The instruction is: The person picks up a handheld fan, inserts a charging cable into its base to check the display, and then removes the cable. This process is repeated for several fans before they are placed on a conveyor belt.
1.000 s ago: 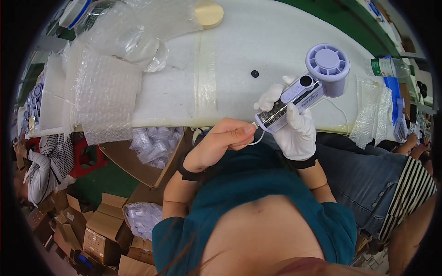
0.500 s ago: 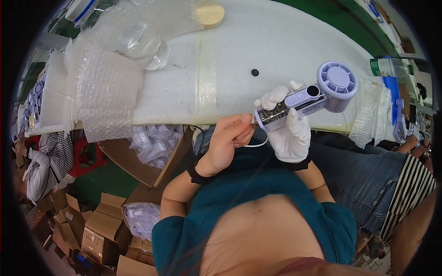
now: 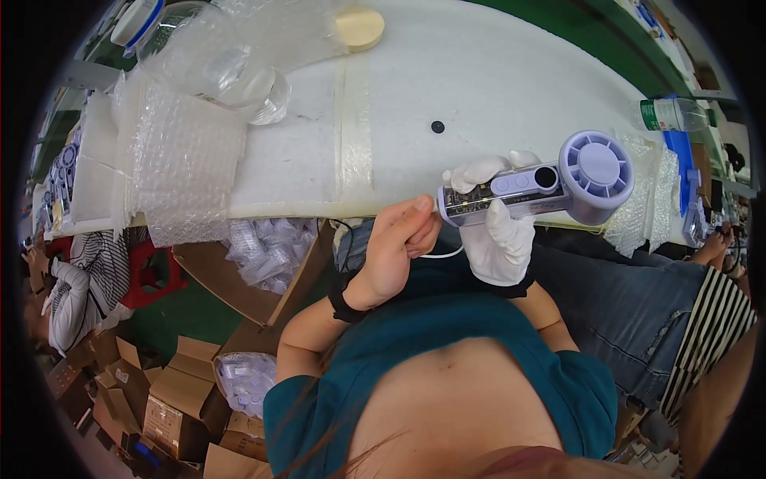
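Observation:
A pale purple handheld fan [image 3: 597, 169] lies sideways over the table's near edge, its round head to the right. Its handle has a dark panel, buttons and a clear section showing circuitry. In a white glove, my right hand [image 3: 504, 239] is closed around the handle. My bare left hand [image 3: 397, 246] is pinched at the handle's left end, holding a white cable [image 3: 443, 255] that loops below toward the glove. The plug's tip is hidden by my fingers, so whether it sits in the fan cannot be made out.
On the white table [image 3: 447, 64] lie a small black disc [image 3: 437, 127], bubble wrap [image 3: 183, 160], a clear jar [image 3: 171, 36] and a round cream pad [image 3: 360, 29]. Cardboard boxes [image 3: 187, 383] with bagged parts stand below left. A person in jeans [image 3: 614, 311] is close on the right.
The fan has swung slightly clockwise, its head now lower and further right, the handle more level. My right hand turned with it; my left hand stays at the handle's end.

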Motion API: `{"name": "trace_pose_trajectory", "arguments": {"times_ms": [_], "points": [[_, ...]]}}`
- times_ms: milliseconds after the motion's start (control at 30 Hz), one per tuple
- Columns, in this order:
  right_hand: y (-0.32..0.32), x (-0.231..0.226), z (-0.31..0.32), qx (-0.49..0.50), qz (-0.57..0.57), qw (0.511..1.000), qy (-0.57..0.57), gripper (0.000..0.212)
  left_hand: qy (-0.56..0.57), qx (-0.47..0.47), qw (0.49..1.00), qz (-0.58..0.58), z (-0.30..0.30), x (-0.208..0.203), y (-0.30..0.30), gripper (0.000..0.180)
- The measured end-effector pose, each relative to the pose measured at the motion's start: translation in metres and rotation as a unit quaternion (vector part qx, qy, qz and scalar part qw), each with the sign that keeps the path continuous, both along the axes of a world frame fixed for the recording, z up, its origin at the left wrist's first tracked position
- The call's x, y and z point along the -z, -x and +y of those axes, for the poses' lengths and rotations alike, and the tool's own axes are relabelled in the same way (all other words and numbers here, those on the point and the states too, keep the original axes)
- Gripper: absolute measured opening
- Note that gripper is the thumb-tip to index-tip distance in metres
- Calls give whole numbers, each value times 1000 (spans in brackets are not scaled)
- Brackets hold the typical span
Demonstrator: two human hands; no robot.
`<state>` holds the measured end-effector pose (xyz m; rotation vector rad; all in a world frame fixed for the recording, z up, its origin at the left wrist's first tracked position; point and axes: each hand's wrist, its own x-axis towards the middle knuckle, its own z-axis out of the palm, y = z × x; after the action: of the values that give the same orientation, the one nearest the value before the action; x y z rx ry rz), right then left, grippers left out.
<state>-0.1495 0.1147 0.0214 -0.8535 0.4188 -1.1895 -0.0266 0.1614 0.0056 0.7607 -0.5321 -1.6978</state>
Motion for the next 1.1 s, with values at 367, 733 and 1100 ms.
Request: {"name": "trace_pose_trajectory", "arguments": {"times_ms": [367,733,1100], "points": [[5,3,-12,-22,-49,992,-116,44,-14,40,999,-28,-7,-8,-2,44],[2,-1,-6,19,-2,998,-64,47,-29,76,996,-21,-10,-13,-2,44],[2,-10,-11,30,-45,998,-36,48,43,126,990,-44,-17,-16,-8,40]]}}
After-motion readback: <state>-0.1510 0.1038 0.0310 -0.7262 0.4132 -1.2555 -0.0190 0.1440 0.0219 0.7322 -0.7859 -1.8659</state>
